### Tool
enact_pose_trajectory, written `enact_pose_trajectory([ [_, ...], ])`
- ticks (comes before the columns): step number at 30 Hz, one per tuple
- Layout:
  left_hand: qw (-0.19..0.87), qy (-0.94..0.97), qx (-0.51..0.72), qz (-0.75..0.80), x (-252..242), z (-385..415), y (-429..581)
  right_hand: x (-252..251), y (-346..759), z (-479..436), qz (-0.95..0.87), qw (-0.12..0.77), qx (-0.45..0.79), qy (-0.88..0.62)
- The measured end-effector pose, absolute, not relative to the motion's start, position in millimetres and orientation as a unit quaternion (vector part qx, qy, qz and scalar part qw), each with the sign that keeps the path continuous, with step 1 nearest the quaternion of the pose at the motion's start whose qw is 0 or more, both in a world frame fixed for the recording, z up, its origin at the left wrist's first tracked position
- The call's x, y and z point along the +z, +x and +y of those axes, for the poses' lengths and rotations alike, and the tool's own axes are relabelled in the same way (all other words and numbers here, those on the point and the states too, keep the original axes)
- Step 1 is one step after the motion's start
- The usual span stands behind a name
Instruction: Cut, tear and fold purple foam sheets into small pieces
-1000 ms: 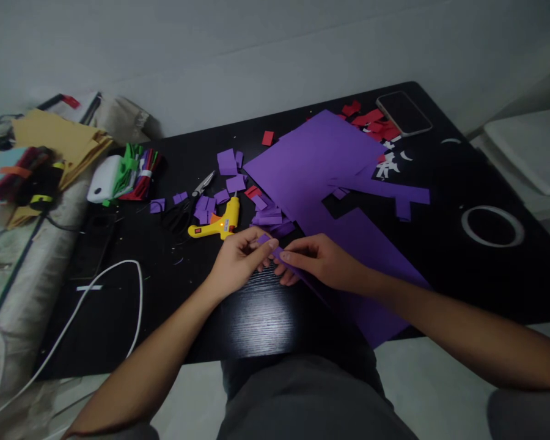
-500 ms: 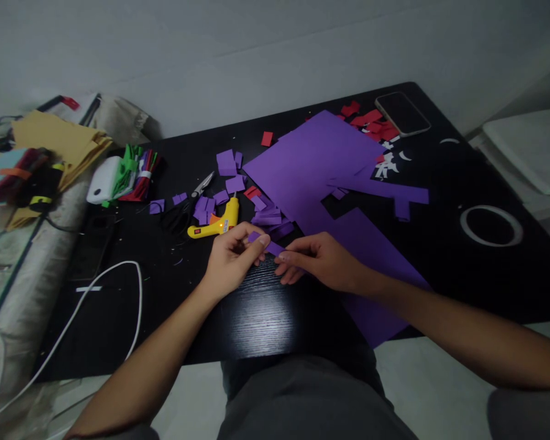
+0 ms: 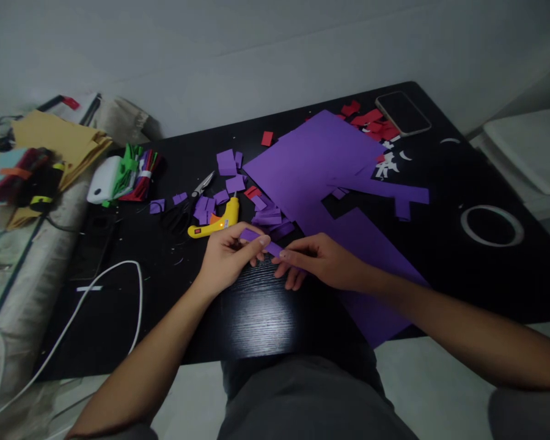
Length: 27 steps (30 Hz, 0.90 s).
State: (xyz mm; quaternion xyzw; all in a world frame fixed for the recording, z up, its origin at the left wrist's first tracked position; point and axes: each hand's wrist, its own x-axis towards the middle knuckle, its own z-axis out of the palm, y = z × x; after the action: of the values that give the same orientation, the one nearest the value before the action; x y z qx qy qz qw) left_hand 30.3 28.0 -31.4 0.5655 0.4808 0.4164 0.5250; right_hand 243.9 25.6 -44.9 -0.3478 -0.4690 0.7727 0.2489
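A narrow purple paper strip [image 3: 274,248] is stretched between my two hands above the black table. My left hand [image 3: 231,253] pinches its left part between thumb and fingers. At the strip's right end, my right hand [image 3: 318,260] grips it with thumb and forefinger, the other fingers loosely curled below. Just beyond my left hand lies a yellow glue gun [image 3: 217,225] with a small orange light. Several cut purple paper pieces [image 3: 266,214] are heaped past my fingers. Large purple sheets [image 3: 316,159] spread out behind and under my right hand.
Scissors [image 3: 201,186] lie left of the glue gun. Red scraps [image 3: 373,122], white scraps [image 3: 387,164] and a phone [image 3: 402,113] are at the back right. A white ring [image 3: 491,226] rests at right. A white cable [image 3: 140,293] loops over the left side, near bundled strips [image 3: 142,177].
My left hand has shifted slightly left, and more of the strip's left end shows above its fingers. My right hand's lower fingers have moved a little. Things on the table stay put.
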Motion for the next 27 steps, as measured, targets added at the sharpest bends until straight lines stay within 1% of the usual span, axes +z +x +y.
enact_pose_trajectory([
  [4,0.565,0.536,0.426,0.460,-36.5,27.7,30.6,-45.2,244.5,25.3,-0.474,0.255,0.767,-0.349],
  [9,0.610,0.494,0.428,0.448,-43.6,25.9,33.4,-45.2,244.0,22.8,-0.482,0.287,0.745,-0.362],
  [12,0.604,0.514,0.413,0.449,-42.4,25.4,35.5,-43.6,243.5,22.7,-0.483,0.289,0.743,-0.362],
  [14,0.584,0.523,0.413,0.464,-40.8,26.0,35.0,-41.7,243.4,23.7,-0.485,0.275,0.748,-0.360],
  [20,0.521,0.520,0.465,0.491,-39.9,30.1,27.9,-40.0,244.7,27.6,-0.480,0.251,0.758,-0.363],
  [23,0.544,0.518,0.455,0.478,-40.3,29.0,29.8,-42.4,244.6,27.3,-0.484,0.257,0.753,-0.364],
  [27,0.585,0.531,0.386,0.477,-39.5,26.3,35.5,-44.1,244.5,26.5,-0.514,0.278,0.724,-0.366],
])
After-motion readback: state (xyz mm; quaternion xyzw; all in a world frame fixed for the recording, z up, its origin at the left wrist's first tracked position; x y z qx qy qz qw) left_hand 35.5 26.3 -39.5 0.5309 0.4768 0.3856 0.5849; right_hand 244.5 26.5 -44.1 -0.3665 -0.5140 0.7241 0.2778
